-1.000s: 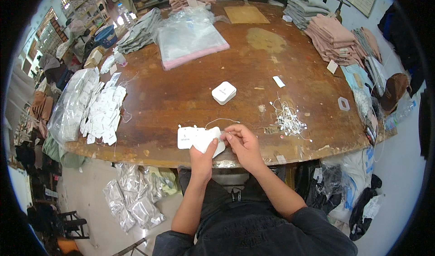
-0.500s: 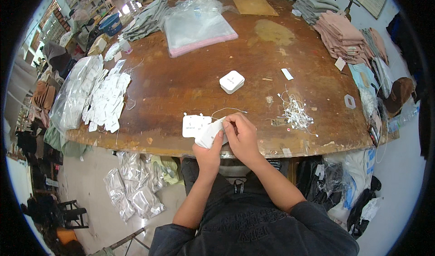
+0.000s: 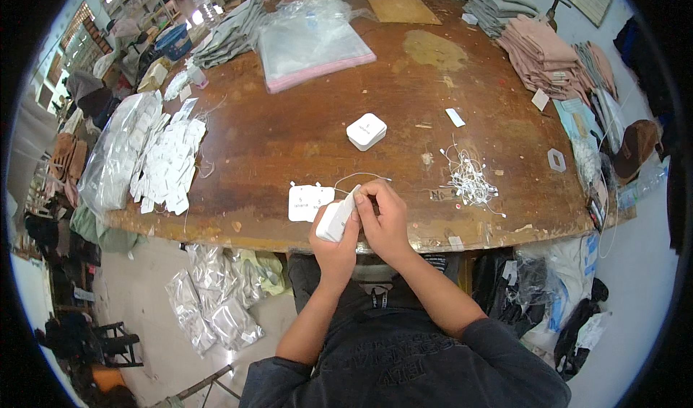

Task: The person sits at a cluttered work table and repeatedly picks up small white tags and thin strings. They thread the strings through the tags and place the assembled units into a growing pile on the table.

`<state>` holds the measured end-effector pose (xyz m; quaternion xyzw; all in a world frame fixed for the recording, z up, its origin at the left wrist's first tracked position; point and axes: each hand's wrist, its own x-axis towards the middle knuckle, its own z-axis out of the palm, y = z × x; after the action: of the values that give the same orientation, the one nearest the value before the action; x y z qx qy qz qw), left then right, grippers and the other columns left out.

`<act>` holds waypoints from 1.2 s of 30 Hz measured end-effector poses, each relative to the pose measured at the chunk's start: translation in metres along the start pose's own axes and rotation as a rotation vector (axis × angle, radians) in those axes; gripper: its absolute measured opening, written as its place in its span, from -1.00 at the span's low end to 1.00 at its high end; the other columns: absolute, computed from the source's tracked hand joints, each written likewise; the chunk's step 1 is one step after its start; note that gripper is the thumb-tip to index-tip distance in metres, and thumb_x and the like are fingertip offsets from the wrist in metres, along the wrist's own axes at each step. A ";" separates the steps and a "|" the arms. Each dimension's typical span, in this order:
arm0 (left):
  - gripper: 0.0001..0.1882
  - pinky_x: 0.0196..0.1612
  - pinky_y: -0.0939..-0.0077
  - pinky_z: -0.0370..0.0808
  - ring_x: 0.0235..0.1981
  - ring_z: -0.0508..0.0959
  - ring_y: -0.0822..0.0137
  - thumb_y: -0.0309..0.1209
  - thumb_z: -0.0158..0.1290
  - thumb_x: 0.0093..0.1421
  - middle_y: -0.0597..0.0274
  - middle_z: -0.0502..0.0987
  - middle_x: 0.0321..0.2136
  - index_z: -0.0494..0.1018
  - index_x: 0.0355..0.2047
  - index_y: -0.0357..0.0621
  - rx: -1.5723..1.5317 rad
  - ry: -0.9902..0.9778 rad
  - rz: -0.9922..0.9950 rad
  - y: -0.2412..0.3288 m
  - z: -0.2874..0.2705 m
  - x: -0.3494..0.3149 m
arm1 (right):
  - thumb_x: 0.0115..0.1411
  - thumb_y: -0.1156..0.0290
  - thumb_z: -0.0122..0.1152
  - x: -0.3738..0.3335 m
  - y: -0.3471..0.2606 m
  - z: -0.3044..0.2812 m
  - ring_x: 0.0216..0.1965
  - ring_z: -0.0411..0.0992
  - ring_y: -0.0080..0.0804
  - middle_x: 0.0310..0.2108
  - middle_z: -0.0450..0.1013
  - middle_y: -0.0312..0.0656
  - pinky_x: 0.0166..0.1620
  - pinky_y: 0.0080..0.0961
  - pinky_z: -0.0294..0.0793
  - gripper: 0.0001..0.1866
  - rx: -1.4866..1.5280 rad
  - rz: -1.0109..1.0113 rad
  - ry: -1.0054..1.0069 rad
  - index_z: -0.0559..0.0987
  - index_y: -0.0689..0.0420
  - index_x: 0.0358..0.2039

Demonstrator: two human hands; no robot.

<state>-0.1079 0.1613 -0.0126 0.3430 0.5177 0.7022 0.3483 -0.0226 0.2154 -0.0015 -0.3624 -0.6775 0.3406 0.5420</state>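
Note:
A stack of white hang tags [image 3: 333,221] with rounded corners sits in my left hand [image 3: 333,253], its fingers closed round it. My right hand [image 3: 383,217] pinches the upper edge of a tag at the stack's right side. A white tag string [image 3: 364,174] shows just above that hand; whether it passes through the tag is hidden. Beside my left hand, a few strung tags [image 3: 304,203] lie flat on the table. Farther off stands another stack of white hang tags [image 3: 367,132]. To the right lies a tangled heap of white tag strings [image 3: 471,178].
A big pile of white tags [image 3: 172,159] and a clear plastic bag [image 3: 120,148] lie at the left of the brown table [image 3: 274,134]. Clear pink-edged bags [image 3: 314,51] lie at the back, with folded pink garments [image 3: 543,51] at the right. Wrapped packs [image 3: 209,300] are on the floor.
My left hand has tilted the tag stack, so its edge faces up more. The tag at my right fingers now stands more upright. The whole view has shifted slightly.

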 end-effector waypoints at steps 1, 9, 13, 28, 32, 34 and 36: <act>-0.82 -0.25 0.56 0.46 -0.31 0.52 0.46 -0.54 0.15 0.19 0.23 0.54 -0.34 0.48 -0.20 -0.29 0.017 0.004 0.003 0.000 0.000 0.001 | 0.28 0.53 0.07 0.001 0.000 -0.001 -0.44 0.43 -0.42 -0.40 0.44 -0.14 -0.37 -0.50 0.43 -0.93 -0.006 -0.036 -0.012 0.47 0.27 -0.33; -0.68 -0.27 0.33 0.51 -0.27 0.56 0.17 -0.45 0.23 -0.13 0.26 0.54 -0.32 0.61 -0.26 -0.05 0.939 -0.081 0.967 -0.001 -0.019 0.030 | 0.25 0.49 0.20 0.004 0.000 -0.019 -0.39 0.38 -0.69 -0.45 0.45 -0.35 -0.32 -0.65 0.41 -0.89 0.640 0.641 -0.121 0.49 0.24 -0.39; -0.68 -0.26 0.32 0.54 -0.27 0.58 0.17 -0.40 0.23 -0.17 0.26 0.56 -0.35 0.62 -0.30 0.02 0.959 -0.228 1.076 -0.006 -0.026 0.020 | 0.26 0.35 0.23 0.014 0.012 -0.028 -0.49 0.39 -0.58 -0.44 0.51 -0.29 -0.42 -0.56 0.38 -0.81 0.349 0.606 -0.320 0.54 0.22 -0.35; -0.75 -0.15 0.54 0.46 -0.26 0.51 0.45 -0.48 0.15 0.23 0.20 0.53 -0.27 0.44 -0.11 -0.28 0.129 0.235 -0.003 0.003 -0.050 0.031 | 0.03 0.58 0.14 0.047 0.066 -0.104 -0.21 0.47 -0.12 -0.34 0.51 -0.04 -0.22 -0.20 0.49 -0.88 -0.977 -0.261 -0.386 0.56 0.21 -0.37; -0.77 -0.22 0.52 0.49 -0.35 0.56 0.40 -0.49 0.11 0.25 0.17 0.58 -0.36 0.43 -0.11 -0.29 -0.052 -0.003 -0.100 0.001 -0.031 0.012 | 0.10 0.60 0.16 0.025 0.030 -0.078 -0.24 0.50 -0.21 -0.29 0.53 -0.08 -0.23 -0.36 0.49 -0.81 -0.463 -0.295 -0.105 0.60 0.22 -0.24; -0.75 -0.25 0.45 0.53 -0.37 0.59 0.33 -0.48 0.10 0.24 0.09 0.56 -0.24 0.41 -0.10 -0.29 -0.230 -0.123 -0.229 -0.003 -0.026 0.007 | 0.15 0.59 0.17 0.010 0.015 -0.061 -0.25 0.52 -0.27 -0.27 0.54 -0.09 -0.22 -0.42 0.49 -0.79 -0.066 -0.107 -0.109 0.61 0.21 -0.18; -0.73 -0.29 0.38 0.57 -0.38 0.62 0.25 -0.48 0.10 0.22 0.01 0.54 -0.12 0.38 -0.09 -0.28 -0.435 -0.272 -0.353 -0.008 -0.024 -0.001 | 0.21 0.56 0.14 0.004 0.009 -0.040 -0.27 0.54 -0.34 -0.26 0.56 -0.09 -0.22 -0.48 0.49 -0.82 0.059 0.164 -0.163 0.60 0.24 -0.17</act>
<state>-0.1265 0.1511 -0.0263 0.2563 0.3555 0.6727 0.5961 0.0175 0.2262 -0.0001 -0.3715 -0.6770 0.4322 0.4657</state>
